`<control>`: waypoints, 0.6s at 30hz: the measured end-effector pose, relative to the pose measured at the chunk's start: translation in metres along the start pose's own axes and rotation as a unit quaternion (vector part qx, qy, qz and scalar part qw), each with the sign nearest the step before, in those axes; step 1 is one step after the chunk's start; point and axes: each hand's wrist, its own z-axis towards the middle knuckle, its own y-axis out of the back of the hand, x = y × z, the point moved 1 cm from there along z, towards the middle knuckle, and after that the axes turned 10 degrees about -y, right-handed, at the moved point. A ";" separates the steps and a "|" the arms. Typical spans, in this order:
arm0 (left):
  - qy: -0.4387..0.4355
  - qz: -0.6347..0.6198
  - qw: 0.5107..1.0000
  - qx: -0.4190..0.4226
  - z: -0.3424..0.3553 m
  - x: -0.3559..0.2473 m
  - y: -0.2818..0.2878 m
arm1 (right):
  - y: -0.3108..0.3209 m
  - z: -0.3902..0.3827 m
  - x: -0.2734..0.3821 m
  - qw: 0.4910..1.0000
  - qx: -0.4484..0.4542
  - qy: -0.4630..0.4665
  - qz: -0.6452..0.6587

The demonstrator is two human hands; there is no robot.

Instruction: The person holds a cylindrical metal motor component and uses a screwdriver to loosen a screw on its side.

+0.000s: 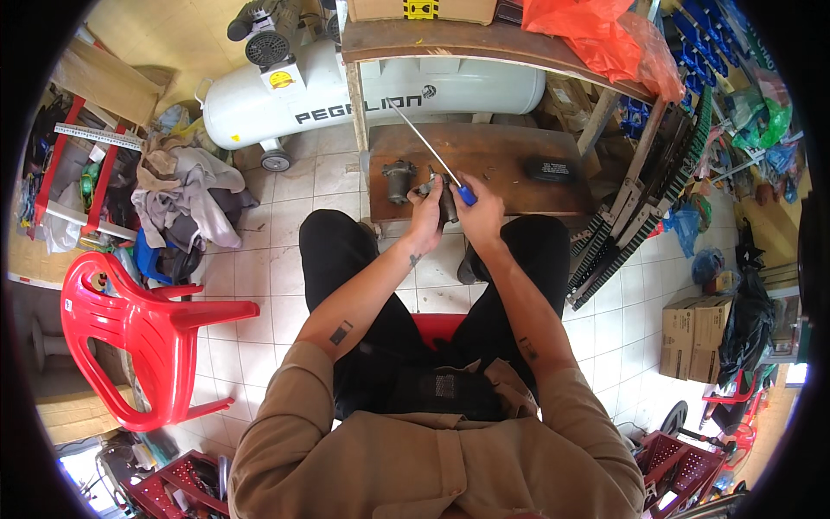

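Sitting with knees apart before the low wooden bench (506, 143), you hold the work up at its near edge, probably so both forearms meet comfortably in front of you. Left hand (424, 216): closed around a dark metal part (448, 207), likely steadying it; the part sits between your two hands. Right hand (482, 214): gripping a blue-handled screwdriver (468, 195), its long shaft slanting away up and left, tip well apart from the part. With the handle so close to the metal, the tool looks tucked aside rather than applied, perhaps to leave fingers spare for support. Whether your right fingertips touch the part: cannot tell, too small and covered. A second metal part (399, 182), roughly cylindrical, rests on the bench just left of your hands, presumably for easy reach. A flat black object (551, 169) lies farther right, seemingly out of the way.
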 end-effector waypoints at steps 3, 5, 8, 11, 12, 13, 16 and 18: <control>0.002 -0.004 1.000 -0.006 0.004 0.005 0.006 | 0.004 -0.002 0.008 0.999 0.029 -0.014 -0.031; -0.007 -0.007 1.000 0.002 0.002 0.006 0.004 | 0.005 -0.001 0.005 0.999 0.027 -0.011 -0.016; -0.003 0.001 1.000 -0.008 -0.006 -0.001 -0.005 | 0.001 0.004 -0.004 1.000 0.000 0.010 0.021; -0.007 -0.001 1.000 -0.007 -0.004 0.000 -0.004 | 0.003 0.005 -0.004 1.000 -0.008 -0.004 0.020; -0.008 0.001 1.000 -0.003 -0.003 0.001 -0.003 | 0.002 0.004 -0.003 1.000 -0.009 -0.010 0.021; -0.010 0.003 1.000 0.001 -0.002 0.000 -0.002 | 0.002 0.003 -0.002 1.000 -0.010 -0.017 0.021; -0.011 0.012 1.000 0.000 -0.002 0.001 -0.001 | 0.005 0.001 0.002 1.000 -0.002 -0.021 -0.006; -0.010 0.018 1.000 -0.005 -0.003 -0.001 -0.002 | 0.006 0.001 0.006 0.998 0.015 -0.035 -0.043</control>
